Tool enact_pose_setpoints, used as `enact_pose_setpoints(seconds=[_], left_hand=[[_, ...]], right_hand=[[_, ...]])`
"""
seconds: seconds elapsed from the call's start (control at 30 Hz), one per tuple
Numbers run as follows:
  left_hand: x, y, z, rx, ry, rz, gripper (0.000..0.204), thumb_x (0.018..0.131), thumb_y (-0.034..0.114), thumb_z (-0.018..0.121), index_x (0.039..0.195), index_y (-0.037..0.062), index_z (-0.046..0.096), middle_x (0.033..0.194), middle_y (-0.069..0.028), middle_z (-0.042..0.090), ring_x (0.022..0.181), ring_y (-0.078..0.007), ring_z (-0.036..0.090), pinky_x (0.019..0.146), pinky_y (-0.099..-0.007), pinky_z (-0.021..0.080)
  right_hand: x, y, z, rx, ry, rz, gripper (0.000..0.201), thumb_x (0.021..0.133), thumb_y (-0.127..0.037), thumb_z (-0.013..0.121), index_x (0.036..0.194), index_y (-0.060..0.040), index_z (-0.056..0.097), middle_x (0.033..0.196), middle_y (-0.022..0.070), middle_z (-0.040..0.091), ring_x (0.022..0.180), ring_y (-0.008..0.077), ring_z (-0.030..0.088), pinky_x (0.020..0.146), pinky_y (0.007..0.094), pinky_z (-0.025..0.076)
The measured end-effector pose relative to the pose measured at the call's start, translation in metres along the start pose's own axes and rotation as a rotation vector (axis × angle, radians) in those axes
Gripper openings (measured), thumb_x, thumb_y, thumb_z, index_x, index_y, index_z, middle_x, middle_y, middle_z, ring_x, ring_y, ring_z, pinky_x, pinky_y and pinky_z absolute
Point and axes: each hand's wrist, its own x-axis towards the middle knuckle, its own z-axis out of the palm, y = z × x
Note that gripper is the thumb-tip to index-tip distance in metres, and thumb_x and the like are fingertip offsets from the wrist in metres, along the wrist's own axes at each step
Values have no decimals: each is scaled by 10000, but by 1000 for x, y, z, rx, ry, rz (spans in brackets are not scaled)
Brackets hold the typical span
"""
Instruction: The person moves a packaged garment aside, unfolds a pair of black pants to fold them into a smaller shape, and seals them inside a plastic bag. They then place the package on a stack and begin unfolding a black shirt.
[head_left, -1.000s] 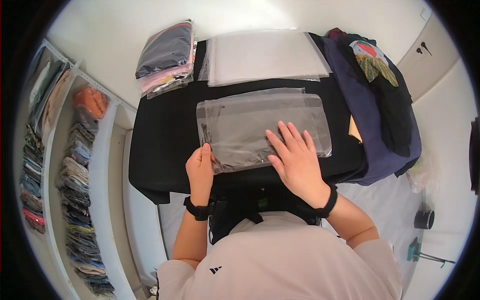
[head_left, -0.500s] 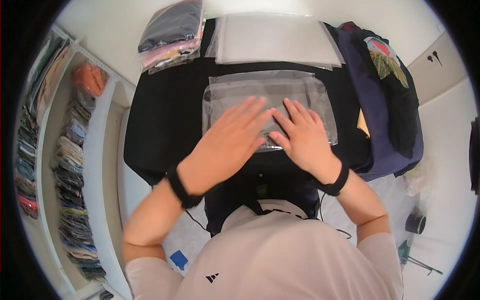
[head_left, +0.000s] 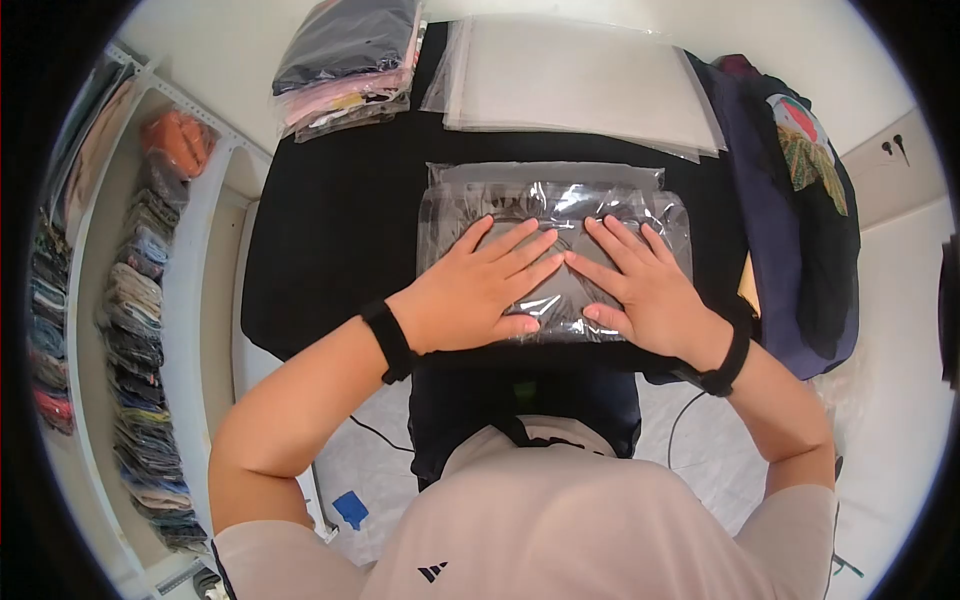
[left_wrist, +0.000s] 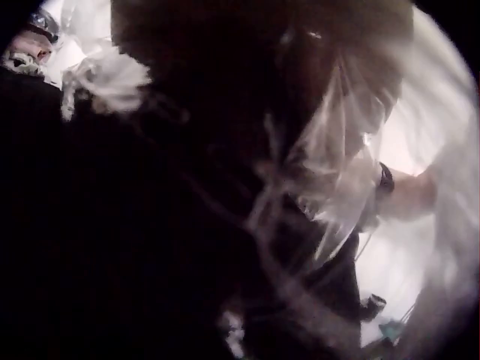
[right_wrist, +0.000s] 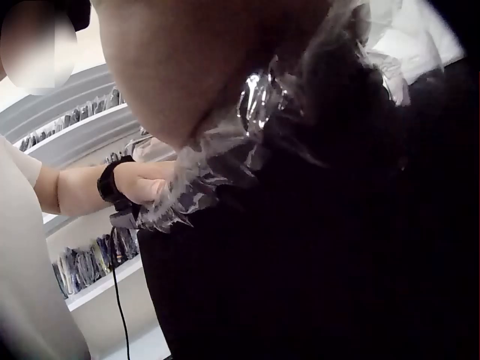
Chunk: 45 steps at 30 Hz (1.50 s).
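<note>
A glossy clear plastic bag (head_left: 560, 200) lies at the front of the black-covered table, creased and dark grey where the cloth or its contents show through. My left hand (head_left: 490, 285) rests palm down on its left half, fingers spread. On the right half my right hand (head_left: 650, 290) lies flat the same way, the index fingertips of both hands nearly meeting at the middle. Crinkled plastic (right_wrist: 217, 161) bunches below the right hand in the right wrist view, with the left hand (right_wrist: 146, 184) beyond it. The left wrist view is mostly dark, with blurred plastic (left_wrist: 337, 150) in it.
Behind the bag lies a stack of flat clear plastic bags (head_left: 580, 80). A pile of bagged folded clothes (head_left: 350, 60) stands back left. Dark garments (head_left: 810, 250) drape over the table's right side. Shelves of packed clothes (head_left: 150, 330) line the left wall.
My left hand has let go of the bag's lower left corner and moved right onto its face. My right hand stays spread on the bag. The plastic now shows more shine and creases.
</note>
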Motion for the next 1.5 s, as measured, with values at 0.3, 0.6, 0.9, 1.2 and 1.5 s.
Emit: enact_pose_setpoints(seconds=[0.3, 0.6, 0.9, 1.2, 1.5], left_hand=[[5, -9, -2, -134, -81, -40, 678, 859, 422, 535, 1409, 104, 299, 1467, -122, 263, 1363, -302, 221, 1072, -529, 185], [3, -10, 1, -94, -69, -24, 611, 911, 402, 461, 1416, 107, 286, 1478, -121, 238, 1373, -292, 198, 1091, -511, 153], [0, -26, -21, 77, -63, 52, 554, 919, 400, 457, 1391, 134, 341, 1476, -109, 248, 1366, -277, 229, 1087, -484, 208], [0, -44, -9, -147, -122, -23, 553, 932, 433, 415, 1406, 164, 323, 1497, -109, 201, 1383, -297, 172, 1101, -500, 135], [6, -55, -5, -349, -168, -55, 566, 916, 432, 444, 1407, 174, 329, 1501, -115, 185, 1386, -320, 148, 1096, -516, 99]], right_hand=[[8, 6, 1, 59, -61, 25, 524, 829, -428, 577, 1310, -242, 482, 1400, 109, 384, 1302, 291, 347, 1055, 493, 254], [3, 7, 4, 30, 21, -4, 512, 848, -440, 550, 1305, -220, 486, 1396, 112, 388, 1311, 280, 334, 1061, 492, 238], [14, 28, -23, -129, -116, -149, 505, 897, -443, 471, 1345, -213, 428, 1443, 97, 317, 1344, 294, 271, 1077, 515, 201], [32, 66, -12, 19, -151, -262, 491, 890, -470, 476, 1336, -265, 444, 1438, 63, 335, 1339, 248, 289, 1094, 474, 178], [40, 68, -13, 140, -214, -193, 497, 833, -390, 587, 1302, -257, 490, 1417, 76, 361, 1328, 268, 294, 1089, 472, 176]])
